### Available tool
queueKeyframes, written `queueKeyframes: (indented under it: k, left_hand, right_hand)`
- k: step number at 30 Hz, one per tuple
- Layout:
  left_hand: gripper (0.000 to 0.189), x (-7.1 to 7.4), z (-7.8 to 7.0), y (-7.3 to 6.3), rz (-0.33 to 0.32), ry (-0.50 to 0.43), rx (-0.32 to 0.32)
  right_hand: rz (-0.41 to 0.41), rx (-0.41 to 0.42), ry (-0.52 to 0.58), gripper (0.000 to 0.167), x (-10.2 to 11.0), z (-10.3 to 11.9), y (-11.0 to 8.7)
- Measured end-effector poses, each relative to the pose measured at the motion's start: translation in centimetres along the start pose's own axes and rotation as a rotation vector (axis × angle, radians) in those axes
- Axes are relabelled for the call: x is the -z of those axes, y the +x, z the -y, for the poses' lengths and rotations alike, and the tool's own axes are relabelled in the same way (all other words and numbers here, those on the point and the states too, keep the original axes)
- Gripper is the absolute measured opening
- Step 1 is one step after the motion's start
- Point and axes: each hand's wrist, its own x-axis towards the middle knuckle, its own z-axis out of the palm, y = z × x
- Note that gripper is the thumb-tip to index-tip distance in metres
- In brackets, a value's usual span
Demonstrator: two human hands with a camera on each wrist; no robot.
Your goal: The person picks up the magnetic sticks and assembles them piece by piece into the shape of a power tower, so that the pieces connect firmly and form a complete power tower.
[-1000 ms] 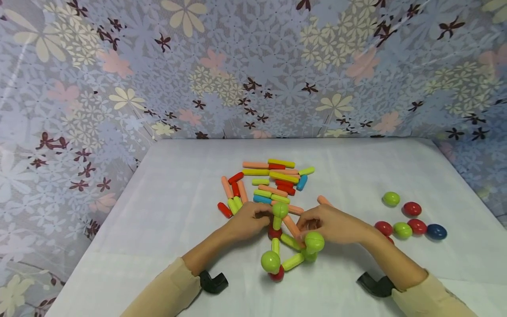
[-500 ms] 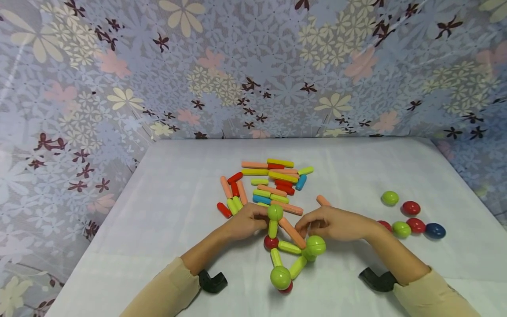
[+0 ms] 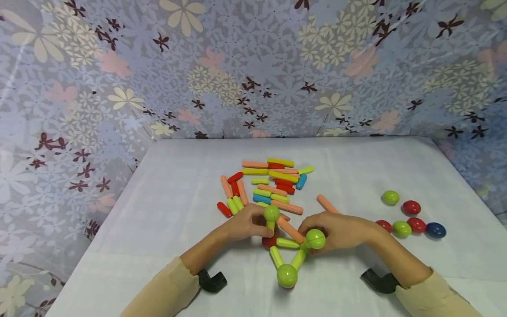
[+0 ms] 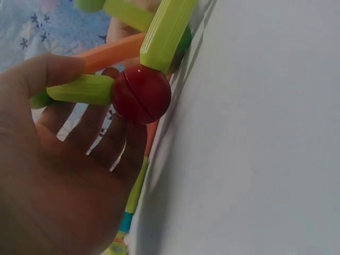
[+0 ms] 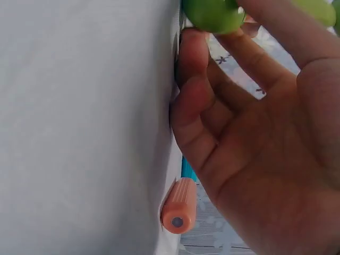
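Observation:
A triangular frame of yellow-green magnetic rods and balls sits on the white cloth. My left hand (image 3: 251, 223) pinches the upright yellow-green rod (image 4: 82, 89) that stands on a red ball (image 4: 142, 94), with a green ball (image 3: 271, 213) on top. My right hand (image 3: 334, 230) grips the green ball (image 5: 215, 15) at the frame's right corner; another green ball (image 3: 315, 239) stands above that corner. A peach rod (image 3: 290, 230) slants between the left post and the right corner. At the near corner a green ball (image 3: 287, 275) hides most of what lies beneath it.
Loose rods lie behind the frame, among them a yellow rod (image 3: 255, 172) and a blue rod (image 3: 301, 182). A lone peach rod (image 3: 327, 204) lies behind my right hand. Several loose balls, including a blue ball (image 3: 436, 230), are at the right. A patterned cloth (image 3: 253, 70) hangs behind.
The frame has turned, its near corner shifting right. My right hand has come down and nearer onto the right corner. My left thumb has closed onto the left post.

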Motion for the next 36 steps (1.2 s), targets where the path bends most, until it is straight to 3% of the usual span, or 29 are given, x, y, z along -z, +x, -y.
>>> queueKeyframes:
  k: [9,19,23,27,30,33,36]
  left_hand:
    - [0.045,-0.3,-1.4,0.0,0.079,0.200,0.030]
    - [0.048,-1.1,-1.1,0.3,0.131,0.251,-0.003]
    - [0.058,-1.1,-1.4,0.2,0.147,0.291,0.057]
    - [0.077,-0.9,-1.7,0.0,0.184,0.353,0.167]
    - [0.086,-0.5,-1.8,-0.2,0.236,0.307,0.236]
    - [0.079,0.0,-1.6,-0.3,0.260,0.122,0.274]
    - [0.061,0.1,-1.1,-0.2,0.181,0.041,0.264]
  right_hand:
    - [-0.127,-0.081,-0.061,0.028,0.3,-0.4,0.2]
    - [-0.162,-0.061,-0.057,0.028,0.0,-0.7,0.5]
    - [-0.245,-0.072,-0.138,0.022,-0.1,-0.6,0.7]
    - [-0.364,-0.158,-0.261,0.015,-0.5,-0.2,0.9]
    - [-0.402,-0.199,-0.287,0.013,-0.7,0.0,1.1]
    - [-0.394,-0.172,-0.238,0.010,-0.8,0.1,1.3]
    - [-0.371,-0.118,-0.180,0.006,-1.0,0.1,1.6]
